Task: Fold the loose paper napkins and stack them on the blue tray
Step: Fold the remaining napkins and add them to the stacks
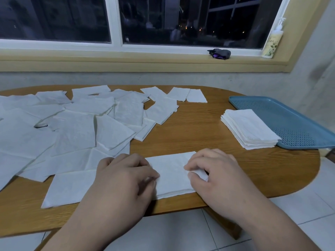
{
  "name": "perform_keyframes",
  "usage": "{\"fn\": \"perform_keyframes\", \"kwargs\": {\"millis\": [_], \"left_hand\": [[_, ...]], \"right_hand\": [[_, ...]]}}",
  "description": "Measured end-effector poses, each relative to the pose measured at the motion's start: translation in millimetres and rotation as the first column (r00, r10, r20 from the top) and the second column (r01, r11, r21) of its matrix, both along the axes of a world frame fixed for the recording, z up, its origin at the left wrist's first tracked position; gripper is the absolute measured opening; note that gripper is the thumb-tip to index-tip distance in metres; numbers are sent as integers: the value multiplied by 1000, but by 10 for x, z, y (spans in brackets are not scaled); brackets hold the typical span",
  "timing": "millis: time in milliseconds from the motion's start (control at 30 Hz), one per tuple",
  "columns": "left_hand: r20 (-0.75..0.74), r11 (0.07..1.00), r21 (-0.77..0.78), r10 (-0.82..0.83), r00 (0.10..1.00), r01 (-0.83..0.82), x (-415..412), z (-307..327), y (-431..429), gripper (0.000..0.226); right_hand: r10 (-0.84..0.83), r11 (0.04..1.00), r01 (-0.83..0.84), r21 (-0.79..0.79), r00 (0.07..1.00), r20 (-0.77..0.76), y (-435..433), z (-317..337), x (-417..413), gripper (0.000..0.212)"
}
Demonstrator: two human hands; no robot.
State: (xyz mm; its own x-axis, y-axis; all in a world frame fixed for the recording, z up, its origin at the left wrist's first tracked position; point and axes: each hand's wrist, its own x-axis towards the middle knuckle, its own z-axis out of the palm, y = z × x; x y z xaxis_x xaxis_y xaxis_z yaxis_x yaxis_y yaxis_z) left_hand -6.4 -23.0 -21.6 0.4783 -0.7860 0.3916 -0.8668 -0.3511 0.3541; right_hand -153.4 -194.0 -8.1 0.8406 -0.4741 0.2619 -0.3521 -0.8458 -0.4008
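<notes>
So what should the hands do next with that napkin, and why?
Probably bring the right hand leftward, folding the napkin in half: its fingers pinch the lifted right end while the left hand holds the other side, and the napkin looks longer than those in the folded stack.

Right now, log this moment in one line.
folding; left hand and right hand hold folded white paper napkin; white napkin stack on blue perforated tray edge; loose white napkins remain
</notes>
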Motion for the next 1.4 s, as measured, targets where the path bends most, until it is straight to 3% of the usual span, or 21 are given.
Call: {"fn": "perform_keyframes", "kwargs": {"millis": [900,1100,1300,1400], "left_hand": [[2,997,-27,-67,998,67,20,-23,-74,23],[-53,999,6,-53,997,53,83,-9,-132,22],[-65,998,60,-6,998,10,142,-26,-147,43],[-48,998,21,60,997,-59,182,-39,-154,38]], "right_hand": [[15,999,-14,38,1000,-18,-95,5,-97,15],[-71,977,48,209,992,104,-172,164,-4,14],[-248,957,243,159,969,14,-697,534,854,25],[-286,952,298,74,948,-139,-1148,452,1326,41]]}}
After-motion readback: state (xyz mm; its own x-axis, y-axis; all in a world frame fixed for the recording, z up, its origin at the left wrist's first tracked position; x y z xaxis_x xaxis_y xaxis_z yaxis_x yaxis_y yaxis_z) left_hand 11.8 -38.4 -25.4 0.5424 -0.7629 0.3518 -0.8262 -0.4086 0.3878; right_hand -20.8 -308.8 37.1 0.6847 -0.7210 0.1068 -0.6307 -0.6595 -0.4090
